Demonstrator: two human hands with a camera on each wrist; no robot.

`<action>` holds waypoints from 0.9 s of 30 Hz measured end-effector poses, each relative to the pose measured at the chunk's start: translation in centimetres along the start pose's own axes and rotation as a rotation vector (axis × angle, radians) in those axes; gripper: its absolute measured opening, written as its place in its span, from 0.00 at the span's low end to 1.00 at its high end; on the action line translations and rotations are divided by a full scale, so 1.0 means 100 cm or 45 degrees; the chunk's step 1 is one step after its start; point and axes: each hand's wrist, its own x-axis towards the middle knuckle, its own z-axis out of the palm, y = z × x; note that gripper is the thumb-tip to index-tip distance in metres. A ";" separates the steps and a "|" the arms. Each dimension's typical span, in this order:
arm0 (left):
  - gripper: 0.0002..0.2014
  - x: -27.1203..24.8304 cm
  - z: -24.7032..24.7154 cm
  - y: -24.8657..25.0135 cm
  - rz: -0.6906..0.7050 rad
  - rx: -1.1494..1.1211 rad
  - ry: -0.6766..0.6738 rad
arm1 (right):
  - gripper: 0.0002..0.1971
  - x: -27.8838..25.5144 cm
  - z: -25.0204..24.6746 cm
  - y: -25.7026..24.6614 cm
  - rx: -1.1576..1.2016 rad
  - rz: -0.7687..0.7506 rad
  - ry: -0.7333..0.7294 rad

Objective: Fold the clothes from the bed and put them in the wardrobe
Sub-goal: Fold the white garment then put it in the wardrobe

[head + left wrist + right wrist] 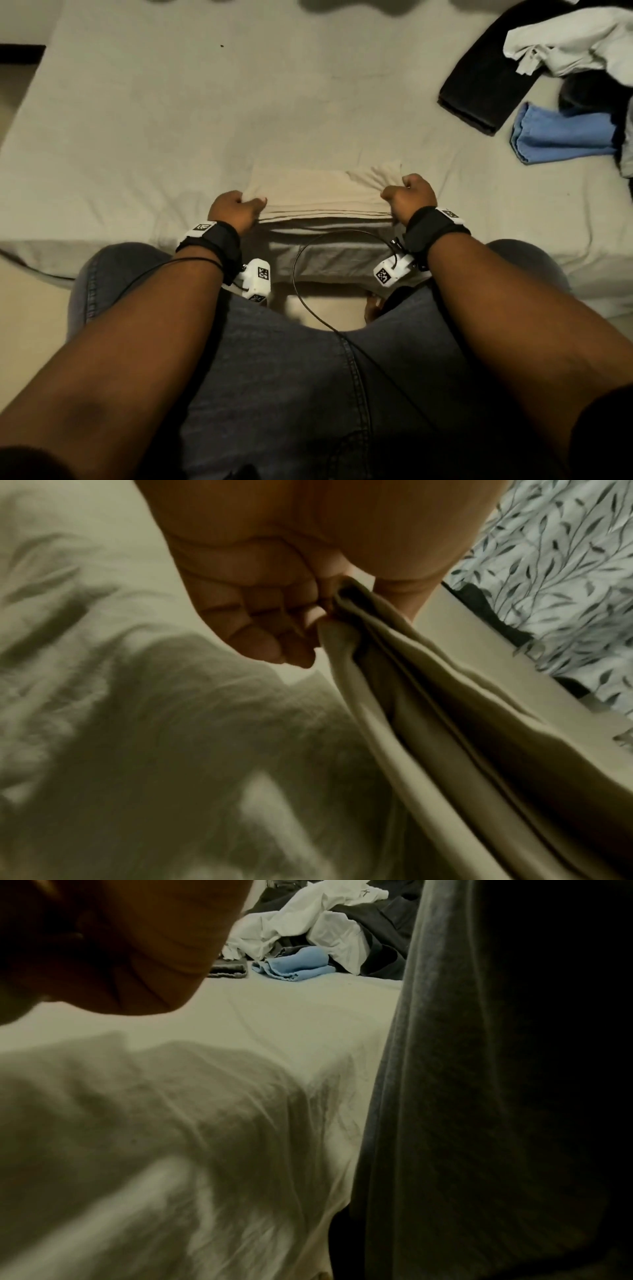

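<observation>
Beige sheet covers the bed (171, 120), and a folded tan garment (318, 198) sits at its near edge. Left hand (233, 212) and right hand (411, 198) each have fingers (260, 639) bunched on one end. Off right: black garment (486, 85), white clothes (575, 41), blue cloth (561, 137).
</observation>
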 end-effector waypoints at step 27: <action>0.51 0.019 0.062 0.000 0.326 0.537 -0.063 | 0.58 0.014 0.027 0.047 -0.782 -0.342 -0.148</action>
